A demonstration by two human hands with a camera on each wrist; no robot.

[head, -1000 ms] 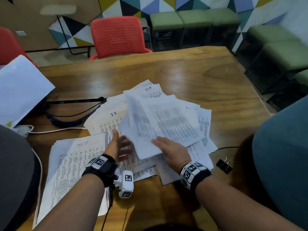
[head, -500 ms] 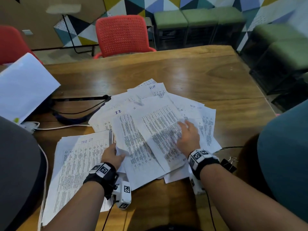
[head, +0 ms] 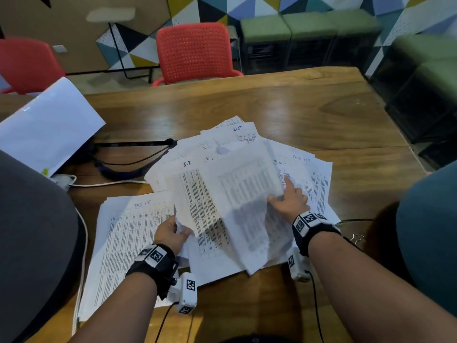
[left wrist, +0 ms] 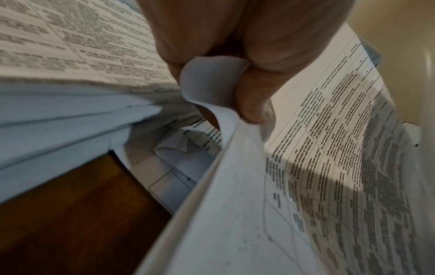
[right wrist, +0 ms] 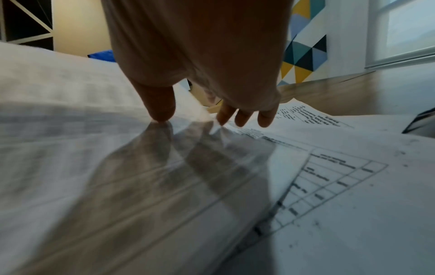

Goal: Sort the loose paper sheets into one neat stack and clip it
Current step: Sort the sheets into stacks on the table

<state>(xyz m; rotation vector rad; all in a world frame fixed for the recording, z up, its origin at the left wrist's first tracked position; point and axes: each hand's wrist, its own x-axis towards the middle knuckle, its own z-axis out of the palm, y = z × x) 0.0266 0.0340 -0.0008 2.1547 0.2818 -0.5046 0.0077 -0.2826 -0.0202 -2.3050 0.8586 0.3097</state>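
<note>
A messy pile of printed sheets (head: 304,169) lies spread across the middle of the wooden table (head: 309,110). A squared stack of sheets (head: 128,238) lies to its left, near my left arm. My left hand (head: 173,233) pinches the near corner of a lifted sheet (head: 197,201); the left wrist view shows thumb and fingers curled on that corner (left wrist: 212,89). My right hand (head: 288,201) lies on the right edge of a blurred raised sheet (head: 249,194), thumb on top and fingers straight (right wrist: 244,117). A black binder clip (head: 356,240) lies by my right wrist, mostly hidden.
A large white sheet (head: 47,125) leans at the far left over black cables (head: 128,167) and a white cord (head: 99,184). Red chairs (head: 195,50) stand beyond the table's far edge. Padded chair backs flank me, grey (head: 32,231) on the left and teal (head: 430,231) on the right.
My left hand has taken hold of a sheet's corner and lifted it. My right hand slid to the right edge of the top sheet, which is now raised and blurred.
</note>
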